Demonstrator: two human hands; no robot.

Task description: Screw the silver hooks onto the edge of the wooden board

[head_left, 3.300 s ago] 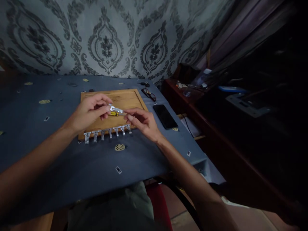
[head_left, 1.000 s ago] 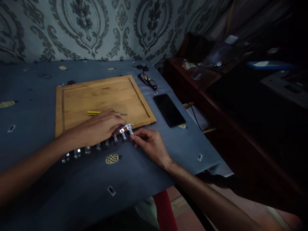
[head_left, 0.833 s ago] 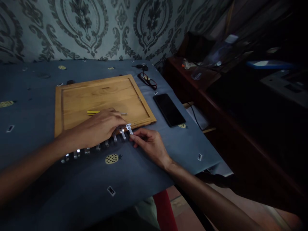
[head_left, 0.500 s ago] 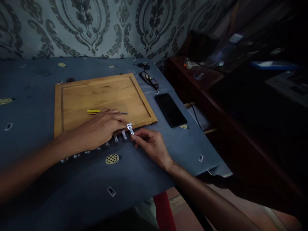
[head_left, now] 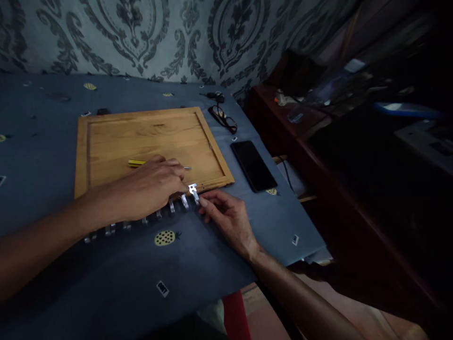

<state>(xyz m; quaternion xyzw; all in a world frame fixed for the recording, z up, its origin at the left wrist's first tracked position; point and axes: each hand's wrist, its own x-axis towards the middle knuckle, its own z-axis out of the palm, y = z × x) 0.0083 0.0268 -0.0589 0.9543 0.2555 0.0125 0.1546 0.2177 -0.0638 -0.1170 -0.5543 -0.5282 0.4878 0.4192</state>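
Observation:
My right hand pinches the lower end of a small shiny metal bracket between thumb and fingers. The bracket's wider, holed end sits against the near edge of a wooden panel, close to its right corner. My left hand lies closed over that edge, its foremost fingertip touching or almost touching the bracket; its other fingertips are hidden. A screwdriver with a yellow handle passes beneath the left hand, its shaft showing on the other side; whether the hand grips it is unclear. Several similar metal pieces line the near edge.
A black phone lies right of the panel, with eyeglasses and a dark key-like item behind it. The blue pineapple-print cloth covers the table. A dark red wooden desk with clutter stands at the right, and a patterned wall behind.
The view has shifted slightly. Both hands stay at the panel's near edge, the right still on the bracket, which now catches more light.

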